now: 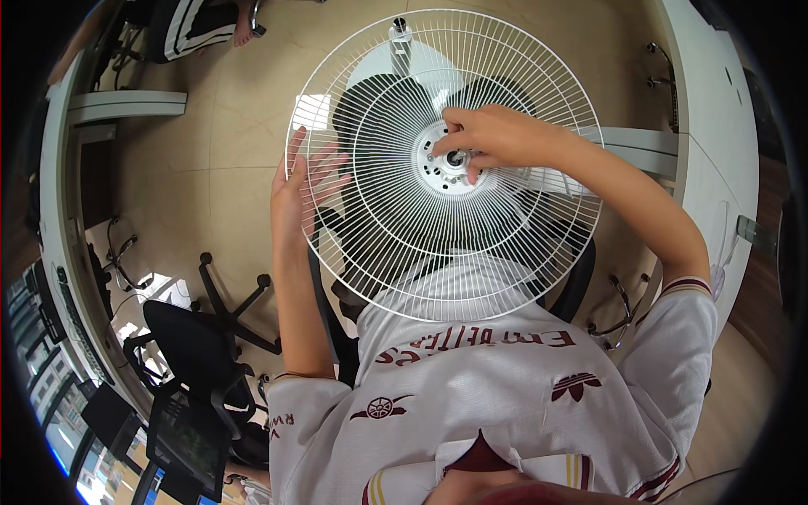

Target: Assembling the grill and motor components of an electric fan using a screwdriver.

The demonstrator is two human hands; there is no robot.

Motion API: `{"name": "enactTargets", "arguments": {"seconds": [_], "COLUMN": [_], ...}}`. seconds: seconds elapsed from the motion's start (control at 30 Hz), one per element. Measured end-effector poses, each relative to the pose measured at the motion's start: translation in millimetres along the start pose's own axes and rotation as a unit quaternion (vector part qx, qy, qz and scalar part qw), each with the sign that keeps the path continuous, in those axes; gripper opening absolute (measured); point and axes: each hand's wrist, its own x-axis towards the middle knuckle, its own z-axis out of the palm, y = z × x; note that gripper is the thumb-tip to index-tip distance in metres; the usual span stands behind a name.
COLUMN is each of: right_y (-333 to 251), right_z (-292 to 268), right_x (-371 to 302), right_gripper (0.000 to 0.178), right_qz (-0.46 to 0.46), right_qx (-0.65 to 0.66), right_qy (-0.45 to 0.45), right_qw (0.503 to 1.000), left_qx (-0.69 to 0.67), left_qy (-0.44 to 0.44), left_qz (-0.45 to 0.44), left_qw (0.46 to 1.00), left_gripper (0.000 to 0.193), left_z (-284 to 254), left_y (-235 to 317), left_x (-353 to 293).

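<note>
A round white wire fan grille lies over my lap, with a white hub plate at its centre. A dark-centred shaft end shows in the middle of the plate. At the grille's left rim is my left hand, its fingers spread behind the wires and its thumb by the edge, holding it. Over the hub my right hand bends down with curled fingers. Its index fingertip is on the plate and its thumb beside the shaft end. Anything small between those fingers is hidden.
Past the grille stand a short pole and a pale round base. A black office chair is at the lower left. White desks run along both sides. Another person's leg shows at the top left.
</note>
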Motion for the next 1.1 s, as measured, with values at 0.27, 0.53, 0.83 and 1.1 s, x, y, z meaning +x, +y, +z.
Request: {"name": "enactTargets", "arguments": {"seconds": [0.27, 0.53, 0.83, 1.1], "right_y": [-1, -6, -15, -26], "right_z": [6, 10, 11, 19], "right_x": [-5, -8, -11, -21], "right_gripper": [0.044, 0.044, 0.054, 0.068], "right_qz": [0.018, 0.021, 0.058, 0.096], "right_qx": [-0.025, -0.024, -0.016, -0.038], "right_qy": [0.029, 0.057, 0.059, 0.154], "right_qw": [0.999, 0.998, 0.996, 0.983], "left_qx": [0.011, 0.0, -0.001, 0.006], "left_qy": [0.016, 0.014, 0.006, 0.02], "left_qz": [-0.005, -0.002, 0.002, 0.003], "left_qw": [1.0, 1.0, 1.0, 1.0], "left_gripper": [0.053, 0.053, 0.057, 0.053], "left_z": [7, 8, 0, 0], "left_y": [5, 4, 0, 1], "left_x": [-2, -3, -5, -5]}}
